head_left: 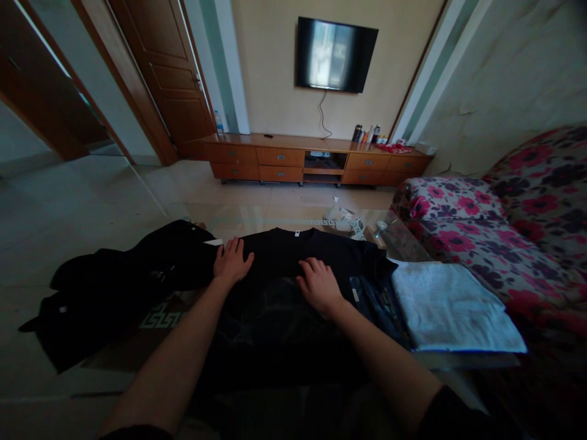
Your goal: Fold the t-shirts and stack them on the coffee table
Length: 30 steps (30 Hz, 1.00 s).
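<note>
A black T-shirt (275,250) lies spread out on a glass table, its collar with a small white label at the far side. My left hand (232,261) rests flat on the shirt's left shoulder area, fingers stretched out. Lower on the chest, right of the middle, my right hand (318,282) lies on the cloth with fingers extended and slightly bent. Neither hand grips anything. Dark clothing (151,263) is heaped to the left of the shirt. Folded jeans (378,305) lie at its right, partly under the sleeve.
A light blue folded cloth (452,302) lies at the table's right end. Beyond the glass table (257,215) stands a wooden TV cabinet (279,156) with bottles on it. A flowered sofa (463,208) is on the right. A small glass jar (380,229) stands near the table's far right.
</note>
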Tool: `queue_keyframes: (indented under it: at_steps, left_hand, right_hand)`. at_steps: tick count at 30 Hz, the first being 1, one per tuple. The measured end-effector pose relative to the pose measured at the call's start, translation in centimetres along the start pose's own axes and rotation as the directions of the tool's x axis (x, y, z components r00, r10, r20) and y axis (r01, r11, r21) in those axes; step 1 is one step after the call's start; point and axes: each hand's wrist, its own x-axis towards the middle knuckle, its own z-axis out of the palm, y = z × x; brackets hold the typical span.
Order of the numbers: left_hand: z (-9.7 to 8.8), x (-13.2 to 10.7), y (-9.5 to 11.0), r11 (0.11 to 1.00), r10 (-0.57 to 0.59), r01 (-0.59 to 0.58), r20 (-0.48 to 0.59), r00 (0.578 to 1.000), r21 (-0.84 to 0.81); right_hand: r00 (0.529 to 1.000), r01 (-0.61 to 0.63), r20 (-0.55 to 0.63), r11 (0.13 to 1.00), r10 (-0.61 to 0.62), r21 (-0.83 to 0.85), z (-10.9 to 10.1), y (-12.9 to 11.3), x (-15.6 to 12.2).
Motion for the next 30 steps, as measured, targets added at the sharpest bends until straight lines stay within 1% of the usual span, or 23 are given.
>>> queue_keyframes:
  at_steps: [1,2,3,4,5,7,8,9,10,11,12,13,16,18,20,24,26,27,28,30]
  left_hand:
    - [-0.4,-0.2,0.3,1.000,0.018,-0.018,-0.047,0.999,-0.007]
    - [-0.8,-0.3,0.6,0.999,0.042,-0.043,-0.086,0.995,-0.015]
    - [-1.1,-0.4,0.9,0.997,0.068,-0.071,-0.112,0.991,-0.026]
    - [-1.3,-0.5,1.1,0.994,0.092,-0.098,-0.123,0.988,-0.038]
    - [-1.4,-0.5,1.2,0.992,0.108,-0.115,-0.118,0.987,-0.052]
    - [-1.0,-0.5,1.2,0.991,0.106,-0.111,-0.068,0.992,-0.072]
    - [-0.7,-0.5,1.0,0.992,0.096,-0.098,-0.030,0.995,-0.075]
    - [-0.3,-0.5,0.8,0.993,0.089,-0.088,0.010,0.996,-0.073]
    - [0.1,-0.6,0.5,0.994,0.090,-0.086,0.049,0.995,-0.068]
    - [0.4,-0.7,0.3,0.994,0.095,-0.090,0.078,0.992,-0.061]
    - [0.7,-0.8,0.1,0.994,0.100,-0.095,0.098,0.990,-0.054]
    - [0.8,-1.0,0.0,0.994,0.105,-0.100,0.108,0.989,-0.049]
    - [0.8,-1.2,-0.1,0.994,0.103,-0.098,0.108,0.989,-0.045]
    - [0.6,-1.3,0.0,0.995,0.096,-0.091,0.105,0.990,-0.044]
    - [0.4,-1.3,0.2,0.996,0.087,-0.083,0.101,0.991,-0.043]
    - [0.2,-1.4,0.5,0.996,0.075,-0.071,0.099,0.992,-0.045]
    - [0.0,-1.5,0.6,0.997,0.068,-0.063,0.103,0.992,-0.047]
    - [-0.1,-1.5,0.6,0.997,0.067,-0.063,0.107,0.992,-0.049]
    - [-0.2,-1.5,0.6,0.997,0.071,-0.065,0.111,0.991,-0.051]
    - [-0.2,-1.5,0.7,0.996,0.072,-0.066,0.114,0.991,-0.054]
  right_hand:
    - [0.995,-0.089,-0.055,0.996,0.087,-0.028,-0.8,1.1,0.2]
    - [0.977,-0.188,-0.111,0.981,0.181,-0.053,-1.6,2.4,0.2]
    - [0.947,-0.289,-0.166,0.955,0.274,-0.073,-2.4,3.8,0.2]
    - [0.903,-0.395,-0.221,0.915,0.368,-0.088,-3.1,5.4,0.0]
    - [0.843,-0.503,-0.274,0.859,0.463,-0.095,-3.6,7.1,-0.4]
    - [0.703,-0.681,-0.352,0.727,0.618,-0.084,-4.5,10.5,-1.5]
    - [0.645,-0.741,-0.363,0.666,0.673,-0.080,-4.7,12.1,-2.2]
    - [0.598,-0.784,-0.359,0.615,0.717,-0.077,-4.9,13.6,-2.8]
    - [0.556,-0.819,-0.340,0.570,0.758,-0.069,-4.9,14.9,-3.5]
    - [0.531,-0.839,-0.303,0.541,0.792,-0.054,-4.9,16.0,-4.1]
    - [0.517,-0.849,-0.274,0.527,0.811,-0.042,-4.9,16.9,-4.5]
    - [0.516,-0.851,-0.239,0.525,0.822,-0.031,-4.9,17.7,-4.9]
    - [0.559,-0.825,-0.154,0.565,0.815,-0.005,-5.0,19.0,-5.1]
    - [0.579,-0.808,-0.140,0.588,0.803,0.029,-5.1,19.3,-5.0]
    - [0.569,-0.801,-0.183,0.591,0.801,0.097,-5.3,19.4,-4.8]
    - [0.489,-0.777,-0.303,0.567,0.818,0.275,-5.9,19.8,-5.3]
    - [0.458,-0.747,-0.353,0.568,0.816,0.345,-6.1,20.3,-5.8]
    - [0.454,-0.728,-0.368,0.576,0.811,0.371,-6.1,20.5,-6.1]
    - [0.461,-0.712,-0.372,0.586,0.806,0.387,-6.1,20.8,-6.4]
    - [0.496,-0.697,-0.337,0.598,0.800,0.395,-6.0,21.3,-6.9]
